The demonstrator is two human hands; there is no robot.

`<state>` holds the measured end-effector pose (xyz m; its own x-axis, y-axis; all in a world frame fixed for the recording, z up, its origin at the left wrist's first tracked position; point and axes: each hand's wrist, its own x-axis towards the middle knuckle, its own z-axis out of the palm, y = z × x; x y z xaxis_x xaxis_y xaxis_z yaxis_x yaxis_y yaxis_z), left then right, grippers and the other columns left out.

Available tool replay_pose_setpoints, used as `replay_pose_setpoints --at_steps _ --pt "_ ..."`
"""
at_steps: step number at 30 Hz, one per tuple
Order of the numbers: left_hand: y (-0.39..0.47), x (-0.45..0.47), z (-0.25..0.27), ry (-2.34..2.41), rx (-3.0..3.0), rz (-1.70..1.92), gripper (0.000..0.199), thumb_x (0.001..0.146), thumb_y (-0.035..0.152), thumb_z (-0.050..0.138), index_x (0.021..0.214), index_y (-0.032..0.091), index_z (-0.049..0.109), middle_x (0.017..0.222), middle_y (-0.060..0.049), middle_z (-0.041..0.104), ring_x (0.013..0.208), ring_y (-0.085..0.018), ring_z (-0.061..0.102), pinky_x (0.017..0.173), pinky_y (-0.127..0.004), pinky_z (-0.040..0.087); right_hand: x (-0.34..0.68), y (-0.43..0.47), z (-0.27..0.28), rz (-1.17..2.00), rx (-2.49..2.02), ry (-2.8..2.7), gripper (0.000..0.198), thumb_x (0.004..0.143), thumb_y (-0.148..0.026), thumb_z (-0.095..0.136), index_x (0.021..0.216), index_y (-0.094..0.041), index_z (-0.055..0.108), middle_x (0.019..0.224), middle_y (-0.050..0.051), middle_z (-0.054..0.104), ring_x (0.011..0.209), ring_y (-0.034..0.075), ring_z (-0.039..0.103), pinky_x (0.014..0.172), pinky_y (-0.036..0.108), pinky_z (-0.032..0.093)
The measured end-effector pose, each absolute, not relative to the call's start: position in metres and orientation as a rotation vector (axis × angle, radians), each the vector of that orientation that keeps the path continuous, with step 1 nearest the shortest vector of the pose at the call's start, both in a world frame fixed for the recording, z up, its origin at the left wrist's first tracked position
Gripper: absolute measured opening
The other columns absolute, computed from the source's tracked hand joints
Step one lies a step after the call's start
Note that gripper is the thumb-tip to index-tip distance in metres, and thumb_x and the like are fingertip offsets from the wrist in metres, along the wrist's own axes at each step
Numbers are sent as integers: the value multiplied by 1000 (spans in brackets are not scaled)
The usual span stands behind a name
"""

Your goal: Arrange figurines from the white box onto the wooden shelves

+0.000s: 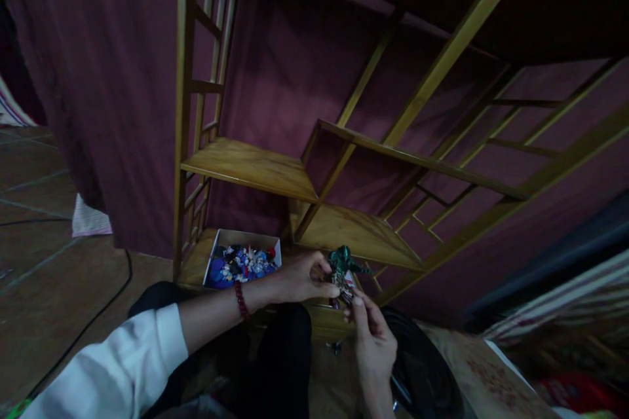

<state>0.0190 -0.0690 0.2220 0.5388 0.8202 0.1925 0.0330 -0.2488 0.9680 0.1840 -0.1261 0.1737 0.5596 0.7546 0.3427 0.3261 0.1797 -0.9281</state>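
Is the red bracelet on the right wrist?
No, the red bracelet goes around the left wrist, between the white sleeve and the left hand.

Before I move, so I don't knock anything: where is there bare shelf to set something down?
Bare wood shows on the upper-left shelf, beside the slatted panel, and the right shelf, beyond the green object. Crowded: the box of small pieces, and where left hand and right hand hold that object.

No legible lettering, label, brand, number or sign anywhere.
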Motion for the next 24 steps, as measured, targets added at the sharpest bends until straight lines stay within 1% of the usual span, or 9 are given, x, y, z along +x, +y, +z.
replay_pose_setpoints --at_steps 2,4,7,8,11,14,19,22,24 --pt "-68 27 232 741 1715 886 38 63 39 67 89 16 51 79 0 60 68 -10 52 61 -21 40 192 -126 182 351 -1419 -984 55 62 -58 62 92 -11 67 70 4 65 58 15 55 59 27 46" --pt "-67 35 244 725 1760 861 39 64 40 65 93 16 51 79 -1 61 66 -10 53 61 -22 40 200 -124 191 307 -1419 -991 54 63 -57 61 92 -12 67 76 6 67 62 15 56 60 27 46" --pt "-64 47 262 738 1800 850 41 64 42 66 93 17 52 76 0 61 67 -11 54 64 -23 42 213 -122 203 255 -1399 -975 49 65 -53 62 94 -13 67 87 8 67 69 17 58 63 27 47" --pt "-62 51 267 712 1812 866 42 63 43 67 92 17 52 76 0 61 68 -11 54 65 -23 42 217 -120 207 248 -1378 -963 49 66 -53 62 95 -13 66 89 8 67 69 16 58 63 27 47" --pt "-54 65 281 644 1817 928 38 63 39 68 89 17 51 77 0 61 69 -11 55 67 -23 43 227 -116 217 220 -1330 -940 48 68 -50 63 99 -13 65 89 8 67 68 15 58 63 26 47" --pt "-48 78 294 611 1806 925 35 62 34 70 87 17 51 75 1 60 70 -10 56 70 -24 44 237 -114 228 152 -1317 -929 51 69 -51 62 102 -12 64 91 10 67 71 17 60 64 28 49" --pt "-47 95 319 551 1811 929 34 62 32 70 87 17 53 74 1 60 69 -10 56 70 -24 46 247 -119 253 104 -1368 -876 55 66 -54 63 102 -13 65 83 10 68 64 19 62 61 32 52" --pt "-47 107 333 563 1800 959 33 62 33 70 87 17 55 71 1 59 64 -8 54 65 -23 45 248 -123 274 21 -1358 -869 48 66 -51 66 100 -18 67 92 12 68 70 20 64 69 34 52" --pt "-45 116 340 525 1797 992 29 63 31 70 85 16 56 68 2 58 62 -7 52 63 -22 45 248 -125 287 -24 -1337 -877 45 64 -50 68 98 -20 69 90 13 68 69 23 65 67 36 52"
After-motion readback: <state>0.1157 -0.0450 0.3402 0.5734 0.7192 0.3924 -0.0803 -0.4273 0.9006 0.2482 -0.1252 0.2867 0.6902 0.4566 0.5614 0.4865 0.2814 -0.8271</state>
